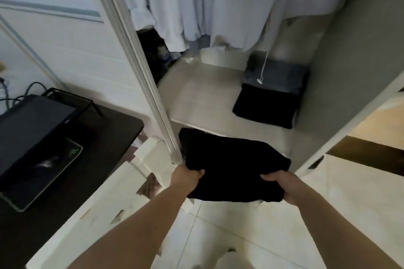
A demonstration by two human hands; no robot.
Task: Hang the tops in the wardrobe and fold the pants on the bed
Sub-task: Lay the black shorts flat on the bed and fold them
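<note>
Pale tiled floor (251,236), dark desk (105,137), white panelled wall (72,54)

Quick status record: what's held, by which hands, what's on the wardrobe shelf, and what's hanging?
held: folded black garment
left hand: grips its near left edge
right hand: grips its near right edge
position: at the front edge of the wardrobe shelf
on shelf: folded stack, grey over black, at right
hanging: pale tops above shelf
</note>
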